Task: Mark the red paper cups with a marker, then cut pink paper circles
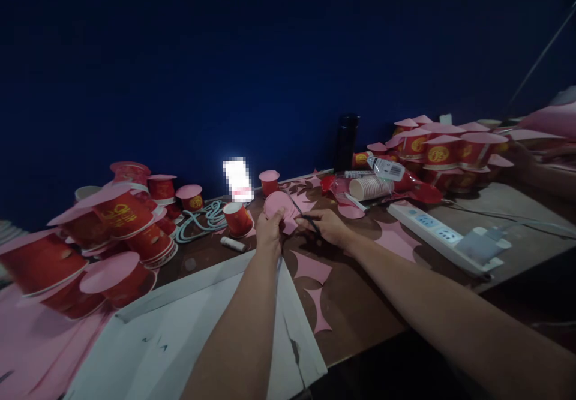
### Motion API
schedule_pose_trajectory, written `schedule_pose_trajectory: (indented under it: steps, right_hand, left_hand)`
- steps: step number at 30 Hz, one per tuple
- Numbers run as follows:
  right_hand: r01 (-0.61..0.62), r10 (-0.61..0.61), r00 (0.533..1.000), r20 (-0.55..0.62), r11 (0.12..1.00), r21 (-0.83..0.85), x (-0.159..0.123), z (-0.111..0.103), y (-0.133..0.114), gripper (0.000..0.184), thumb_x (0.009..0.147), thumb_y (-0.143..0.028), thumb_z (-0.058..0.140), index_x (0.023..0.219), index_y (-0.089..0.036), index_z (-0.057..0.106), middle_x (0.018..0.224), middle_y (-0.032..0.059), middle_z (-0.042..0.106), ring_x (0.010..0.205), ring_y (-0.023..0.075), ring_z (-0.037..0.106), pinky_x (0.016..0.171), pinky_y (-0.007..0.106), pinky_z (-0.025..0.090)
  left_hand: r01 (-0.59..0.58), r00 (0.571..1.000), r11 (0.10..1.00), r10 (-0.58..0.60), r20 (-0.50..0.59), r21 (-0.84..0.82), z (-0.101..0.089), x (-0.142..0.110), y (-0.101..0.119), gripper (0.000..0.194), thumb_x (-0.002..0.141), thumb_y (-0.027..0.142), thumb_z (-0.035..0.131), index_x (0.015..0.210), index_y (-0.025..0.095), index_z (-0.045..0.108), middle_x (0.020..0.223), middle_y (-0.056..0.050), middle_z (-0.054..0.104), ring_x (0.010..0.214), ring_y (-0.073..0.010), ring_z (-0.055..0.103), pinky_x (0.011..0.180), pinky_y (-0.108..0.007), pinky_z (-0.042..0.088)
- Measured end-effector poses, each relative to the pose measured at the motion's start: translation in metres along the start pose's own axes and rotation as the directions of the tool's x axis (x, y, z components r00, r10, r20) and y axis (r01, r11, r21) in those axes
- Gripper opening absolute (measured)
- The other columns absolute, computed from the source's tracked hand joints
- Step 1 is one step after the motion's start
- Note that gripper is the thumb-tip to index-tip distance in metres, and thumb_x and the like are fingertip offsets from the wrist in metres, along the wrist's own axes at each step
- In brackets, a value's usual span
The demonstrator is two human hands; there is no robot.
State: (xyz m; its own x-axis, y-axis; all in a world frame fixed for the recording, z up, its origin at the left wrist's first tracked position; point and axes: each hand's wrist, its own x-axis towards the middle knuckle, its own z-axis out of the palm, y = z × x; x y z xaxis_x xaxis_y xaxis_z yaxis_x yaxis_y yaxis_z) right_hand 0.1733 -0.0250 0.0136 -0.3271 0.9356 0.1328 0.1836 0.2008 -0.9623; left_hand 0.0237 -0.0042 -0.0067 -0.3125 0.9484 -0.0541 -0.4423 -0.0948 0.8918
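Observation:
My left hand pinches a piece of pink paper with a rounded outline, thumb on top. Dark-handled scissors are gripped in my right hand, their blades lying along the paper's right edge. Just left of my hands stands a red paper cup, open end up. Behind them, another red cup has a pink disc on top. Pink scraps with curved cut-outs lie on the brown table near my right wrist.
Red cups topped with pink discs are piled at left and right. A white power strip holds a plugged charger. Bagged paper cups, a coiled cable, a glowing screen, a dark bottle and a white board surround my hands.

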Motion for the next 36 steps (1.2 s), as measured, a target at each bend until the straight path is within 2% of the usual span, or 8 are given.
schedule_pose_trajectory:
  steps: [5, 9, 18, 23, 28, 36]
  right_hand:
    - [-0.036, 0.036, 0.999, 0.005, 0.999, 0.003, -0.0008, 0.0003, -0.0015, 0.041, 0.069, -0.054, 0.064, 0.081, -0.015, 0.068, 0.054, -0.0035, 0.052, 0.046, 0.0081, 0.046, 0.04, 0.018, 0.035]
    - [-0.04, 0.04, 0.999, 0.004, 0.999, 0.002, -0.0006, 0.0002, -0.0004, 0.044, 0.069, -0.055, 0.064, 0.085, -0.014, 0.068, 0.053, -0.0035, 0.051, 0.045, 0.008, 0.044, 0.039, 0.018, 0.034]
    - [-0.002, 0.002, 1.0, 0.005, 1.0, -0.003, 0.0009, 0.0, 0.0027, 0.042, 0.069, -0.055, 0.063, 0.075, -0.014, 0.066, 0.056, -0.0028, 0.052, 0.047, 0.0074, 0.044, 0.044, 0.019, 0.035]
    - [-0.039, 0.039, 0.999, -0.002, 0.999, -0.006, -0.0004, 0.0003, 0.0001, 0.043, 0.069, -0.054, 0.064, 0.083, -0.014, 0.068, 0.053, -0.0035, 0.051, 0.045, 0.0078, 0.044, 0.04, 0.019, 0.033]
    - [-0.036, 0.036, 0.999, -0.015, 0.999, 0.004, 0.0003, 0.0004, 0.001, 0.043, 0.069, -0.053, 0.065, 0.085, -0.013, 0.069, 0.054, -0.0034, 0.051, 0.045, 0.0075, 0.045, 0.04, 0.018, 0.033]
    - [-0.007, 0.007, 1.0, -0.006, 1.0, 0.004, 0.0022, 0.0003, 0.0035, 0.04, 0.07, -0.05, 0.065, 0.085, -0.013, 0.07, 0.055, -0.0034, 0.051, 0.045, 0.0062, 0.043, 0.04, 0.017, 0.033]
  left_hand:
    - [0.02, 1.0, 0.996, -0.018, 0.023, -0.083, -0.0002, 0.001, 0.0004, 0.049, 0.05, 0.03, 0.079, 0.091, 0.012, 0.058, 0.072, -0.001, 0.062, 0.053, -0.0094, 0.055, 0.056, -0.025, 0.046]
    - [0.021, 1.0, 0.997, -0.02, 0.011, -0.075, -0.0002, 0.0009, 0.0013, 0.049, 0.05, 0.03, 0.079, 0.09, 0.012, 0.057, 0.069, -0.001, 0.061, 0.053, -0.0094, 0.055, 0.055, -0.025, 0.045]
    - [0.022, 1.0, 0.998, -0.022, -0.003, -0.053, 0.0002, 0.0, 0.0032, 0.048, 0.05, 0.031, 0.079, 0.088, 0.012, 0.057, 0.067, 0.001, 0.059, 0.052, -0.0086, 0.054, 0.052, -0.023, 0.043]
    - [0.03, 1.0, 0.997, -0.031, -0.007, -0.077, 0.0008, -0.0006, 0.0038, 0.049, 0.049, 0.031, 0.079, 0.089, 0.013, 0.057, 0.067, 0.001, 0.06, 0.05, -0.0086, 0.053, 0.051, -0.024, 0.042]
    - [0.018, 1.0, 0.997, -0.016, 0.015, -0.076, 0.0001, 0.0002, 0.0036, 0.049, 0.051, 0.031, 0.078, 0.092, 0.012, 0.058, 0.067, 0.0, 0.06, 0.049, -0.0089, 0.052, 0.051, -0.024, 0.041]
    - [0.001, 1.0, 0.999, -0.001, -0.016, -0.049, -0.0023, 0.0042, 0.0006, 0.047, 0.051, 0.03, 0.078, 0.089, 0.012, 0.058, 0.065, 0.002, 0.058, 0.05, -0.0088, 0.052, 0.049, -0.023, 0.04]
